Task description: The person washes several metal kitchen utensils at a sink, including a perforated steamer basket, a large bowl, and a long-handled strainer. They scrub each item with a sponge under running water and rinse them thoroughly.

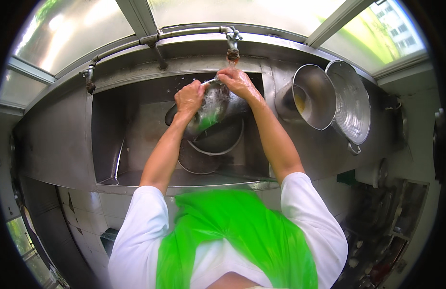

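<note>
A shiny metal vessel (207,113), wet and reflecting the green of my apron, is tilted up in the sink under running water. My left hand (189,99) is closed around its upper left rim. On the rim's right side, just below the tap (232,45), my right hand (236,82) is closed too. Water splashes around both hands. I cannot tell the vessel's exact kind, as arms and glare cover part of it. Beneath it, a dark round pot (228,150) with a pale rim rests in the sink.
The steel sink (103,130) has raised walls. On the right counter stand a deep metal pot (305,98) and a large dented aluminium vessel (354,103) with a handle. A pipe (187,32) runs along the back to a second tap (90,82), below the windows.
</note>
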